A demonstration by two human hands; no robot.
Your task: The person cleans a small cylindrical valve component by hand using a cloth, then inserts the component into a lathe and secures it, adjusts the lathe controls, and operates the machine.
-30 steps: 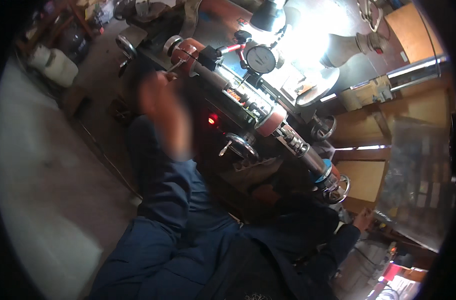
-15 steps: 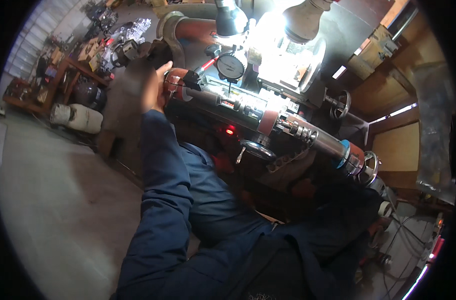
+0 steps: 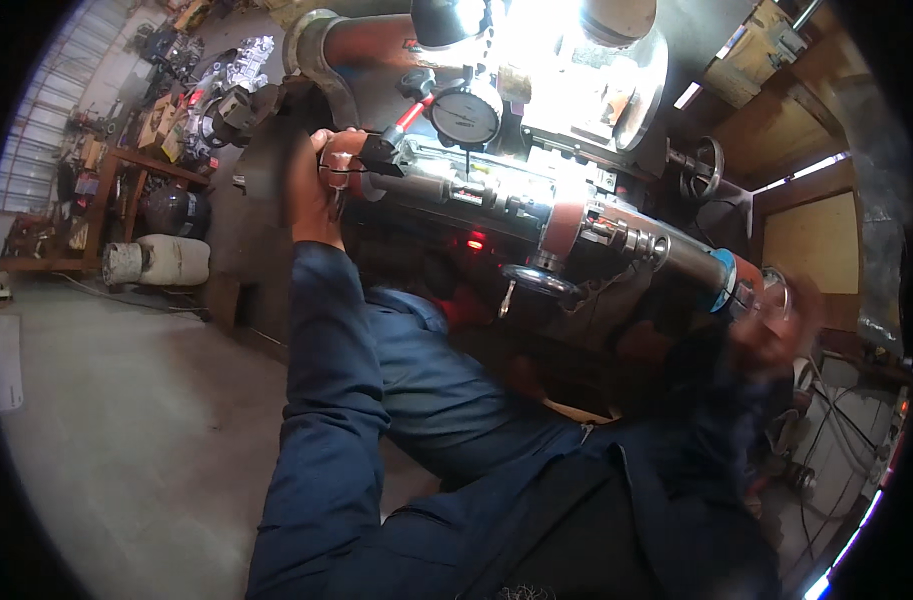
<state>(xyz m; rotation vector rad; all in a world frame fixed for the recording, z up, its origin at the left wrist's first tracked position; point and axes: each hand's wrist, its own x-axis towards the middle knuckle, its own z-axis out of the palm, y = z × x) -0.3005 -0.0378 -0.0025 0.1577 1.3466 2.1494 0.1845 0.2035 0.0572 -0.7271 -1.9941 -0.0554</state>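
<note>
Across the bench lies a long grinding or lathe-like machine (image 3: 697,262) with a metal shaft. My left hand (image 3: 315,195) is at its far-left end, fingers curled round the red end housing (image 3: 345,165). At the right end my right hand (image 3: 777,330), smeared by motion, overlaps the small chromed handwheel (image 3: 774,292); its fingers cannot be made out. Above the shaft a round dial gauge (image 3: 467,113) hangs on a red-and-black arm (image 3: 409,118), its stem pointing down to the shaft. A second handwheel (image 3: 539,280) with a crank handle sits below the middle.
Glaring work lamps (image 3: 617,18) hang over the machine's back. Another handwheel (image 3: 705,168) stands behind right. Wooden shelving (image 3: 812,235) is at the right, with cables below. Machine parts crowd a rack (image 3: 102,205) at the left, near a pale gas cylinder (image 3: 167,262).
My right hand has come up onto the handwheel at the right end. My left hand stays at the red housing. The whole view has shifted a little.
</note>
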